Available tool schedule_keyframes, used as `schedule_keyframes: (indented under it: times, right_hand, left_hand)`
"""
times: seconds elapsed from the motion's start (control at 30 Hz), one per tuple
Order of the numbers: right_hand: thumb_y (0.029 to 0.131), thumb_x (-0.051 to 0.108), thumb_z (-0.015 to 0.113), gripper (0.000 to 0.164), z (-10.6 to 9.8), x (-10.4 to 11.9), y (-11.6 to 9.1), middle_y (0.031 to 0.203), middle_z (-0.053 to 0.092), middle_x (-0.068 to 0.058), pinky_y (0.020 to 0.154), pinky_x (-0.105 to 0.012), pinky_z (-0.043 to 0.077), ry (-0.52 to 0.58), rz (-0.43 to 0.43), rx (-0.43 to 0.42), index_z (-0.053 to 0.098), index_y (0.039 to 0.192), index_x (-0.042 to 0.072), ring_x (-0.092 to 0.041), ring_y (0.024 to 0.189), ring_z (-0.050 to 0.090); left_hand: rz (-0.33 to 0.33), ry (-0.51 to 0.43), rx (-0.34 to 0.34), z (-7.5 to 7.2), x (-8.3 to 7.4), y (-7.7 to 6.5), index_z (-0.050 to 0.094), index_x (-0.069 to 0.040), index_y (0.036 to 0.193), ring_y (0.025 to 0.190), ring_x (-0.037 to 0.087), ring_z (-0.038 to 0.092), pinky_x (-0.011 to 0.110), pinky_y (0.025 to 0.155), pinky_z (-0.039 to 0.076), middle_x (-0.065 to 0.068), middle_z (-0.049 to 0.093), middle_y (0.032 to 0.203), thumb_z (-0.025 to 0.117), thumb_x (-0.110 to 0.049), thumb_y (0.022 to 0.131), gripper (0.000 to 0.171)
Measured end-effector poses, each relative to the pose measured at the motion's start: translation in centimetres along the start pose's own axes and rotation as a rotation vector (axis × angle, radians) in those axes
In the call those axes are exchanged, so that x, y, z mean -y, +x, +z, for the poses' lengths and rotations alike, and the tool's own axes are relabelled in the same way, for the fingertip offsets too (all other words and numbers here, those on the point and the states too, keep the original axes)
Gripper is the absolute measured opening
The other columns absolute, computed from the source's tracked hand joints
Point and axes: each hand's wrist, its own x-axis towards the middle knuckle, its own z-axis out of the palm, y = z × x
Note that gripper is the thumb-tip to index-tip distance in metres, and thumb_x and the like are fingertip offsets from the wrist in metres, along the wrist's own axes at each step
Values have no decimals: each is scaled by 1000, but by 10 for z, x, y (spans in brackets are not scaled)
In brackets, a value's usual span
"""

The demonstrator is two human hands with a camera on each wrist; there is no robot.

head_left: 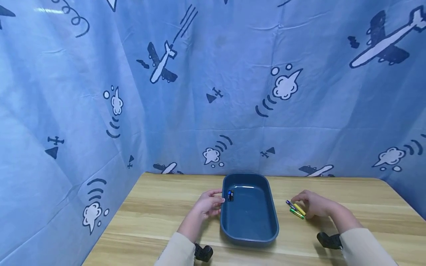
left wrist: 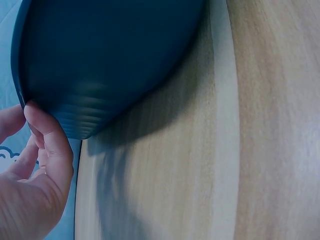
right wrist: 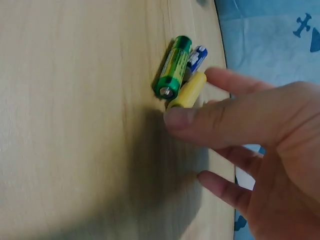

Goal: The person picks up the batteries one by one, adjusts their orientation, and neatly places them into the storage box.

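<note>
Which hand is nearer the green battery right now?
Right. The right hand is just beside the green battery, at the yellow battery; the left hand is across the blue tray, pinching its left rim.

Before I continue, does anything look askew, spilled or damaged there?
Nothing stands out. The bin sits upright on the table, its rim in the left hand, with dark batteries inside. A green battery, blue battery and yellow battery are bunched at the right hand; no leak or damage shows.

Three batteries (head_left: 296, 213) lie right of the tub (head_left: 251, 218).
</note>
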Motion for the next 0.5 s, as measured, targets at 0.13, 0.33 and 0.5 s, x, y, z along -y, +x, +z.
schedule_keyframes:
  times: [0.13,0.33,0.5]
  right_hand:
    - [56,-13,74,62,3,-4,-2,117,46,-19,86,-63,38,-25,-7,-3,64,113,9,-46,108,41]
    - [57,-10,77,59,7,-7,0,116,47,-18,86,-63,37,-37,5,-21,66,111,12,-44,107,42]
    - [58,-8,77,58,7,-6,0,120,44,-19,87,-64,35,-42,46,-17,66,111,12,-44,109,39]
  left_hand:
    - [1,-2,7,1,-1,0,49,-1,129,76,16,58,23,55,51,18,61,104,61,2,83,48]
    - [-4,-17,7,1,1,0,49,0,128,73,14,57,22,55,50,12,62,94,61,3,82,48]
    - [-4,-39,14,1,1,1,49,0,127,69,12,57,23,54,50,7,60,85,59,4,82,47]
